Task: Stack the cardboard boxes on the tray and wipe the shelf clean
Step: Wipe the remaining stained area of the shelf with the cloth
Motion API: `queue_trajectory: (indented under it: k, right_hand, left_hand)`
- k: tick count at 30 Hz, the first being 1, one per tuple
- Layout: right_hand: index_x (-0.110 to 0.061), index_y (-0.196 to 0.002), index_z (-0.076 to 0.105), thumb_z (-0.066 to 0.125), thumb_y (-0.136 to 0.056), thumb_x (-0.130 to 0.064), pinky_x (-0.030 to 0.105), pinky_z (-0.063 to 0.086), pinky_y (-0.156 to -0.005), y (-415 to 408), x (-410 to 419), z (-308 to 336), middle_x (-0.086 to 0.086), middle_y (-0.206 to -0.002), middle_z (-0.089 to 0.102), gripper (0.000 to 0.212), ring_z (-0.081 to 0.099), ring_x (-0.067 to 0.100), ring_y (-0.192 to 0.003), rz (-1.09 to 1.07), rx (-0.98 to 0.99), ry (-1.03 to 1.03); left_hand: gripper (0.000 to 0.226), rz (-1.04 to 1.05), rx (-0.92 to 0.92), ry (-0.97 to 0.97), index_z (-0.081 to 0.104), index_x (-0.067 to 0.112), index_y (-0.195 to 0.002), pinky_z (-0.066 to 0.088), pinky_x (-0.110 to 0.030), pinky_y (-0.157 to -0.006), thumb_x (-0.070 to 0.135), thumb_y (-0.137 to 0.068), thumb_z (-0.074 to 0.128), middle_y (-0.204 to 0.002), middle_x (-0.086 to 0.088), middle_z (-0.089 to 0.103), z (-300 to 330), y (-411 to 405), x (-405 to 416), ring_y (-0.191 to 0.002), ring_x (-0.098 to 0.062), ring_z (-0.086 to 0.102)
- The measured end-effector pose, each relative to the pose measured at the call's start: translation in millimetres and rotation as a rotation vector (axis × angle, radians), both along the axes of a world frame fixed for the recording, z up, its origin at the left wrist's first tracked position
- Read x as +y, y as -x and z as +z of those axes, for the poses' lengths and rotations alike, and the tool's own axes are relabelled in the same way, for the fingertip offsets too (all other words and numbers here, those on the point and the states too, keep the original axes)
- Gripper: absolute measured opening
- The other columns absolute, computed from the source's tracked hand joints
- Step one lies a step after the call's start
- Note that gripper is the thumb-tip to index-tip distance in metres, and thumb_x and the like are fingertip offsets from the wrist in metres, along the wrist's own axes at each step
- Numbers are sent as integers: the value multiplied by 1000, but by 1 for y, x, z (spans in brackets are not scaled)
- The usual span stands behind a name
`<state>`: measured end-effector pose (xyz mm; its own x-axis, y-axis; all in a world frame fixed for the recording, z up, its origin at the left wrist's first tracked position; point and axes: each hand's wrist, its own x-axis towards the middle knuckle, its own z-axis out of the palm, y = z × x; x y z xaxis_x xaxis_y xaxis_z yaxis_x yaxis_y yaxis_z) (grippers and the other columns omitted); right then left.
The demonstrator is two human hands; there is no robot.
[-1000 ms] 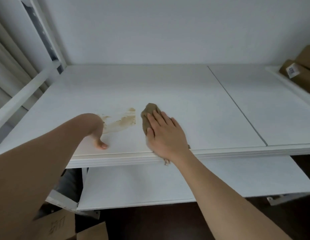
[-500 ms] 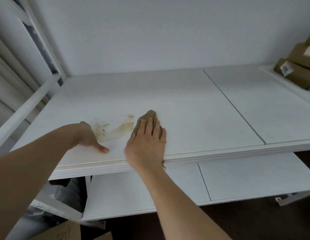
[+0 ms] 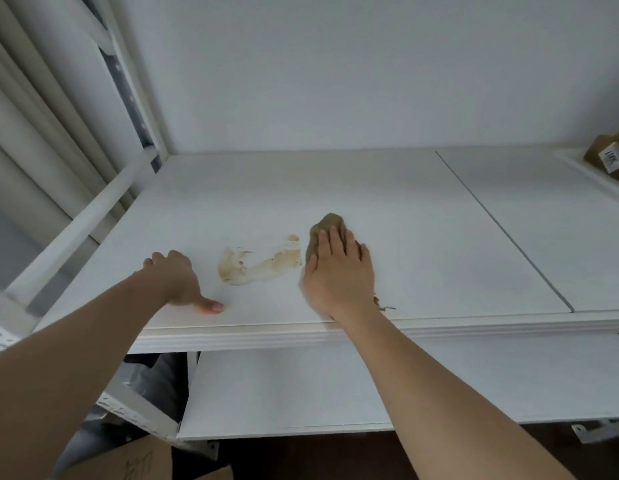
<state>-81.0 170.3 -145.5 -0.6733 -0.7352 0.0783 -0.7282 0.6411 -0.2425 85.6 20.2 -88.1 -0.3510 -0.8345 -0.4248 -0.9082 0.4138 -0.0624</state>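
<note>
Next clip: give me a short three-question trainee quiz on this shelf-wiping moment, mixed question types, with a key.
1. True or false: the right hand presses the brown cloth flat on the shelf.
2. The brown stain lies: A) left of the cloth, B) right of the cloth, C) under the cardboard boxes.
3. Which part of the left hand plainly touches the shelf?

Key: 1 true; 2 A; 3 the thumb.

White wall (image 3: 335, 81) behind, pale curtain (image 3: 27, 140) at left, open cardboard carton (image 3: 138, 460) on dark floor (image 3: 301, 459) below
</note>
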Motion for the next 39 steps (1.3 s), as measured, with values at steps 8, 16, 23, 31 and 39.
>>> queue_trajectory:
  k: [8,16,23,31,39]
  right_hand:
    - [-24,-156,13,18,-101,-38,38,7,-120,74,41,1,-3,-163,8,57,7,17,-149,-75,57,-63]
    - [-25,-156,9,16,-100,-38,38,4,-121,43,-38,1,-6,-163,4,58,3,17,-150,135,30,-45]
    - [-34,-155,10,19,-104,-37,31,7,-120,67,-6,7,-15,-161,2,52,4,7,-149,334,68,-106]
    - [-30,-155,7,12,-102,-38,38,7,-121,58,-63,4,-10,-163,3,54,3,15,-150,173,27,-89]
    - [-39,-153,8,11,-104,-38,31,4,-121,53,-25,2,-19,-160,3,49,0,4,-148,446,41,-82]
  left_hand:
    - [105,-50,-32,-25,37,6,-131,37,-39,-105,72,-57,71,-134,-17,40,-7,-3,-9,-126,-32,36]
    - [147,-50,-119,-13,-9,-4,-147,23,-46,-115,68,-51,77,-154,-24,-9,-2,14,-16,-144,-38,8]
    - [153,43,-74,-56,-13,-8,-145,16,-45,-118,70,-49,76,-153,-30,-6,-7,4,-15,-143,-41,3]
    - [147,-3,-34,-112,-18,-9,-143,7,-46,-117,69,-57,72,-152,-31,-19,-5,-3,-17,-143,-42,-10]
    - [145,-31,3,-82,-12,-5,-147,11,-44,-117,72,-56,70,-153,-29,-13,-2,-9,-11,-145,-40,-5]
